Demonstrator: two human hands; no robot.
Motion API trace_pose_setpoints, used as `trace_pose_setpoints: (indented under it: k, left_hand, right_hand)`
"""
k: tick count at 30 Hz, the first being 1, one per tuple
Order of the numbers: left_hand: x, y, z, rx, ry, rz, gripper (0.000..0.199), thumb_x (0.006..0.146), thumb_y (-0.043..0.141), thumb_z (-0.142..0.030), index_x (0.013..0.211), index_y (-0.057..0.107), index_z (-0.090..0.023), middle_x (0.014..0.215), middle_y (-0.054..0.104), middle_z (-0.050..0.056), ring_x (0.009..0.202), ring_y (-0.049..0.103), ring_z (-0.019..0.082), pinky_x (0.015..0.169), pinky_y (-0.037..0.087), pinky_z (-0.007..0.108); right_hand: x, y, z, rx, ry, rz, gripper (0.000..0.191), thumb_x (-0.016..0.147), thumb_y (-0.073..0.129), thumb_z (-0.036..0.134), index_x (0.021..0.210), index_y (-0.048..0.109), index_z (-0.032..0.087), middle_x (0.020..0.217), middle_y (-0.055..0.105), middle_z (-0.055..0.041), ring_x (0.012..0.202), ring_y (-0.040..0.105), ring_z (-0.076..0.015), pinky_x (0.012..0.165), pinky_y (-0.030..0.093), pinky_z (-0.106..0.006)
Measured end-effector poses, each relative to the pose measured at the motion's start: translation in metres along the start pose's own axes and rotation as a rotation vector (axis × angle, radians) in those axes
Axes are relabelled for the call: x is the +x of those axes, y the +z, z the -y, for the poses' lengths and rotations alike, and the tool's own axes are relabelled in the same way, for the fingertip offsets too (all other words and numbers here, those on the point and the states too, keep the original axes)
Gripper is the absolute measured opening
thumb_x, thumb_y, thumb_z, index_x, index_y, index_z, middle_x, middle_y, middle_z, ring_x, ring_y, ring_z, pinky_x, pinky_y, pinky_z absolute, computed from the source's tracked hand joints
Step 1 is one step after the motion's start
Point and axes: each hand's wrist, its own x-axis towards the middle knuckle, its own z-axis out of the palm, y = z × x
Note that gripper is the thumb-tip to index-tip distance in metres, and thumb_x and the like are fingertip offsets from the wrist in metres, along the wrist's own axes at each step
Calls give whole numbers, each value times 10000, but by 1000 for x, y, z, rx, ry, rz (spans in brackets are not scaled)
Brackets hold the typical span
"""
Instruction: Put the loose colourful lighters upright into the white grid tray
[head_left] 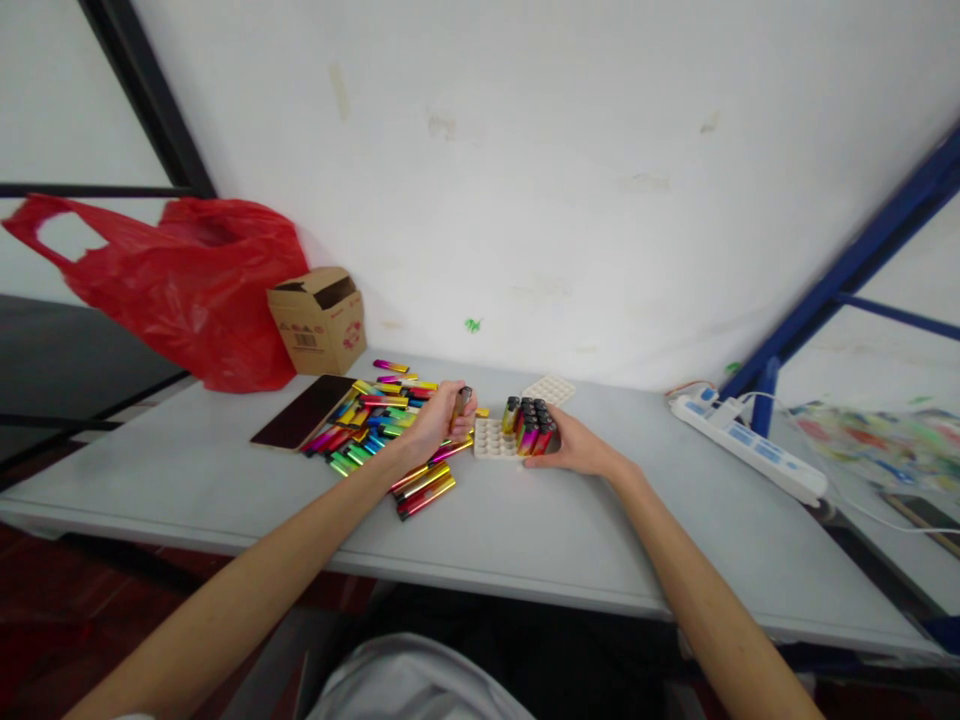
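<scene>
Your left hand (439, 418) is closed around one lighter (461, 405), held upright beside the tray (493, 441). Your right hand (566, 443) curves around the right side of the standing lighters (534, 420); its far fingers are hidden, so whether it squeezes them cannot be told. The tray looks roughly half filled: the right part carries that upright cluster, while the left sockets show bare. Many loose lighters (367, 425) are left, heaped to the left, some under your left forearm. A second tray (550, 388) lies behind, nearer the wall (525, 200). Open room on the table (675, 520) runs from your right hand toward the power strip (750, 450), and between the tray and the front edge. Leftward, the heap, a dark slab (300, 412) and a box (319, 322) crowd you.
</scene>
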Motion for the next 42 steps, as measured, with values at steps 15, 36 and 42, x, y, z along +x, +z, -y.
trace_pose_setpoints:
  k: [15,36,42]
  left_hand:
    - [2,1,6,174,28,-130,317,880,383,-364,612,405,-197,532,245,-72,392,159,60,385,114,191]
    - [13,2,25,505,441,-22,419,807,778,-455,1063,746,-125,993,777,106,905,714,229,851,558,345]
    - [10,7,31,836,565,-32,313,950,627,-392,1143,717,-163,1055,779,93,957,729,221,871,566,322]
  right_hand:
    - [1,-1,-1,10,4,8,903,672,908,501,1418,511,185,1368,628,-141,1229,604,-357,1100,460,-530]
    - [1,0,1,22,-19,3,919,682,905,471,1448,481,191,1423,598,-153,1285,581,-361,1133,432,-540]
    - [1,0,2,21,-12,2,890,685,900,477,1424,503,180,1390,616,-151,1256,593,-357,1120,441,-534]
